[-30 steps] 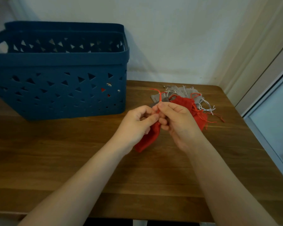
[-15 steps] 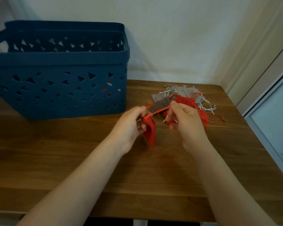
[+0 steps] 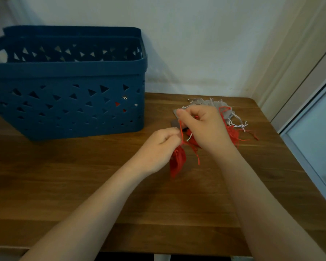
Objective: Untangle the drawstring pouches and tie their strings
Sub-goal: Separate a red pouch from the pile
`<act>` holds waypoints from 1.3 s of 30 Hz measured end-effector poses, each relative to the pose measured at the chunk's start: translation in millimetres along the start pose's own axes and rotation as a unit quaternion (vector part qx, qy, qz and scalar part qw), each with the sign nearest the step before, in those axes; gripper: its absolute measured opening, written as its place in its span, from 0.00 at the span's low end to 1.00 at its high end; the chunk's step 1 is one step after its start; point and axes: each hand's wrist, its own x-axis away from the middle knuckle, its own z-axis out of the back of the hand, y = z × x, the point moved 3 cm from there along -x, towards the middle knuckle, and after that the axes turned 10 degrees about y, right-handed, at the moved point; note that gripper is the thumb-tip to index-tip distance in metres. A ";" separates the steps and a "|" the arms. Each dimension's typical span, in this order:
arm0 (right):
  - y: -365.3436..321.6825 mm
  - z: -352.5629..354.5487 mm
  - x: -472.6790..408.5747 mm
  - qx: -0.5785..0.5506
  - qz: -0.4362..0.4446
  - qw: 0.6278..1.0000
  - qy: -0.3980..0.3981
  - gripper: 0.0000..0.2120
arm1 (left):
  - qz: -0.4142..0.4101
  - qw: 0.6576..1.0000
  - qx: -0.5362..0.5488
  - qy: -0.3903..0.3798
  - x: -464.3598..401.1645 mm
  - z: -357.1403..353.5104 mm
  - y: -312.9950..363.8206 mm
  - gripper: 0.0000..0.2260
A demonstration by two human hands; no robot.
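The left hand [image 3: 158, 147] grips the red pouch [image 3: 177, 162] neck, its fingertips hidden, while the right hand [image 3: 205, 127] pinches the red string [image 3: 180, 129] above, hiding the pouch pile [image 3: 222, 110] behind.

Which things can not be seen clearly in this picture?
Head view only:
- Knot in the red drawstring: hidden between the left hand and right hand.
- Pile of grey and red pouches: partly behind the right hand; count unclear.
- Contents of the blue basket: walls hide them; only red shows through holes.
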 end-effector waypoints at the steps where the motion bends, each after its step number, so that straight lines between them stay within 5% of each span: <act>1: -0.6 -0.9 -0.6 -0.002 0.008 1.000 -0.003 0.18 | -0.010 1.000 0.004 -0.002 -0.2 0.4 0.4 0.19; 9: -10.1 -1.8 -3.1 0.016 0.038 0.999 -0.024 0.14 | -0.070 0.997 -0.013 0.019 2.5 2.9 1.2 0.25; 13: -19.3 0.2 -0.1 0.054 0.064 0.991 -0.102 0.11 | -0.019 1.000 0.010 0.022 -1.0 8.4 -3.9 0.14; 21: -19.6 3.8 11.4 0.118 0.079 0.969 -0.204 0.09 | 0.043 0.993 0.059 0.093 -4.2 17.3 -16.0 0.14; 31: -9.8 9.0 4.8 0.242 0.099 0.956 -0.134 0.05 | 0.111 0.988 0.053 0.090 -2.0 11.0 -13.3 0.13; 39: 1.4 5.0 20.3 0.080 0.057 0.994 -0.039 0.05 | 0.267 0.916 0.261 0.143 4.2 7.9 -14.3 0.08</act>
